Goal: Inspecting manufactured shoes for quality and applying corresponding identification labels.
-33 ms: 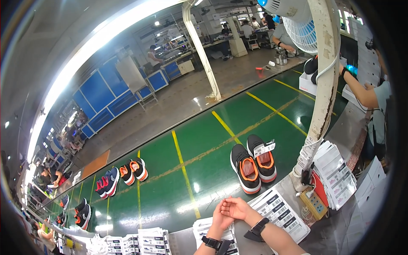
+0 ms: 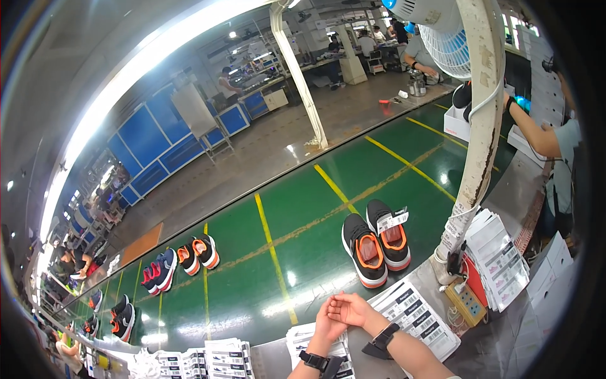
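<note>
My left hand (image 2: pixel 327 323) and my right hand (image 2: pixel 352 310) rest against each other at the near edge of the green conveyor belt (image 2: pixel 240 278). Their fingers are loosely curled and overlap, with nothing visible in them. Each wrist wears a black band. Beneath and beside the hands lie stacks of white label sheets: one left stack (image 2: pixel 303 341) and one right stack (image 2: pixel 423 319). Beyond my right hand, a pair of black shoes (image 2: pixel 372 246) with orange lining and white-red soles stands on the belt. A white tag (image 2: pixel 392 220) lies across the farther shoe.
More shoes, including a navy pair (image 2: pixel 161 271) and a black-orange pair (image 2: pixel 197 254), stand left on the belt. A white post (image 2: pixel 476 126), fan (image 2: pixel 445 50) and yellow power strip (image 2: pixel 466 303) are at right. A co-worker's arm (image 2: pixel 533 136) reaches toward a shoe box (image 2: pixel 456 123).
My hands and the nearby shoes hold their places. At far right, the co-worker's arm and the shoes at the white box have shifted slightly.
</note>
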{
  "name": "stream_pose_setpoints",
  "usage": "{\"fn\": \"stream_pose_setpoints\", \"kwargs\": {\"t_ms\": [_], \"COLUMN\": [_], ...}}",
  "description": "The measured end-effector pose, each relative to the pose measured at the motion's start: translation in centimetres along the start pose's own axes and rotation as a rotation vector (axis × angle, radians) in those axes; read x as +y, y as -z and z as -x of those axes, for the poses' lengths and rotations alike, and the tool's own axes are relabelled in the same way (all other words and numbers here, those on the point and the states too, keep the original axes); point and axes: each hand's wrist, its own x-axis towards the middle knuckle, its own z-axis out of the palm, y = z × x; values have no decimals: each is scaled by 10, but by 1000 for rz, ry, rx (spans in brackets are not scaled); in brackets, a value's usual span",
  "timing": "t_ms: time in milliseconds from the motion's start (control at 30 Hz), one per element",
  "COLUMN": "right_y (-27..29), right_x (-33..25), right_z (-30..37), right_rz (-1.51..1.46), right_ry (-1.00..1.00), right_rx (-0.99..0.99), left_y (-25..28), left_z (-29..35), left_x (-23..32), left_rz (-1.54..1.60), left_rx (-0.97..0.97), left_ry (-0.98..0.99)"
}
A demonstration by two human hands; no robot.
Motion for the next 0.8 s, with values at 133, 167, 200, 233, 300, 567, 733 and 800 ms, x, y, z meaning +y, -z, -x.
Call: {"fn": "stream_pose_setpoints", "kwargs": {"t_ms": [133, 167, 200, 233, 300, 567, 733, 800], "right_y": [-1, -1, -1, -2, -1, 2, -3, -5], "right_x": [2, 3, 3, 3, 4, 7, 10, 10], "right_z": [-2, -2, -2, -1, -1, -4, -4, -5], "right_rz": [6, 7, 6, 15, 23, 12, 22, 30], "right_ry": [-3, -1, -1, 3, 9, -6, 10, -8], "right_rx": [2, -1, 1, 10, 20, -3, -14, -27], "left_y": [3, 4, 4, 3, 2, 8, 2, 5], "left_z": [0, 0, 0, 1, 2, 1, 7, 5], "left_x": [1, 1, 1, 1, 2, 2, 5, 6], "left_rz": [-5, 1, 1, 1, 0, 63, 27, 13], "left_rx": [-13, -2, -1, -12, -23, -55, -76, -63], "left_ry": [-6, -11, -9, -5, 3, 6, -5, -25]}}
